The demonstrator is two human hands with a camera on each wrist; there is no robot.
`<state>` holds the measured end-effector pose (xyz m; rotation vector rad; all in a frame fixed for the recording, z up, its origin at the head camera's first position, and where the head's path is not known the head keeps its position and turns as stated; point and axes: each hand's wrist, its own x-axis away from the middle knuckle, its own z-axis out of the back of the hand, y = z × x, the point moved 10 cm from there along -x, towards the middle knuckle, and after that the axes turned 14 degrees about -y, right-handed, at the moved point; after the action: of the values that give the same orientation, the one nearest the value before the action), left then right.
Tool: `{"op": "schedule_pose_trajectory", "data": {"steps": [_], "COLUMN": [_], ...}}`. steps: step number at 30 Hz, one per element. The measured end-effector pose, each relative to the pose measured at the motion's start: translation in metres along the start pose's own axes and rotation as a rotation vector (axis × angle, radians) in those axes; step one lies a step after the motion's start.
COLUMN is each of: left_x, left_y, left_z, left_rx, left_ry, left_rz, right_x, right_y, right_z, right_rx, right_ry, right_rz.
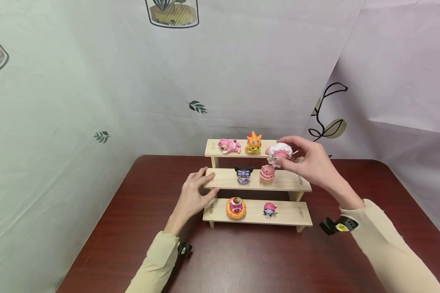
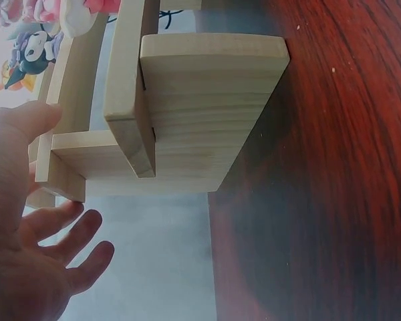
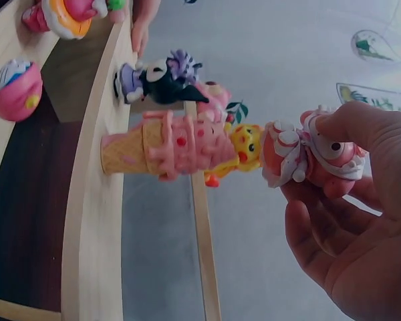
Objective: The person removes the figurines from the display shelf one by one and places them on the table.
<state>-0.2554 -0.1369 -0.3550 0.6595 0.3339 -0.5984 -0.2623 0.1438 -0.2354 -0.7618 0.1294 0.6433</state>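
My right hand (image 1: 311,160) pinches a pink figurine with a white frilly bonnet (image 1: 280,153) between thumb and fingers, in front of the top tier's right part. In the right wrist view the pink figurine (image 3: 314,154) is clear of the boards. My left hand (image 1: 195,193) grips the left end of the middle tier of a wooden display stand (image 1: 220,179), thumb at one edge and fingers at the other. A pink ice-cream-cone figurine (image 3: 174,144) and a black-and-purple figurine (image 1: 243,175) stand on the middle tier.
A lying pink bear figurine (image 1: 229,146) and an orange-and-yellow figurine (image 1: 254,142) occupy the top tier. Below, the bottom tier bears an orange ring-shaped figurine (image 1: 236,208) and a small pink-capped one (image 1: 269,210). The stand is on a dark red table (image 1: 242,260) before a pale curtain (image 1: 150,81).
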Motion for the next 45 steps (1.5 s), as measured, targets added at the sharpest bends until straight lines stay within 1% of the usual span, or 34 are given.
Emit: {"op": "schedule_pose_trajectory", "data": {"steps": [13, 19, 26, 45], "left_x": [-0.001, 0.000, -0.001, -0.001], "left_y": [-0.002, -0.002, -0.002, -0.003], "left_z": [-0.001, -0.001, -0.002, -0.001], "left_rx": [-0.008, -0.012, -0.015, -0.004], "left_ry": [-0.015, -0.013, -0.017, -0.007], "left_rz": [0.011, 0.010, 0.014, 0.006], "right_x": [0.019, 0.024, 0.028, 0.041], "right_y": [-0.008, -0.011, -0.014, -0.027], "right_z": [-0.015, -0.022, -0.028, -0.063], "right_rx": [-0.020, -0.037, -0.027, -0.154], "right_ry": [-0.008, -0.024, -0.036, -0.080], "right_rz": [0.020, 0.037, 0.022, 0.103]}}
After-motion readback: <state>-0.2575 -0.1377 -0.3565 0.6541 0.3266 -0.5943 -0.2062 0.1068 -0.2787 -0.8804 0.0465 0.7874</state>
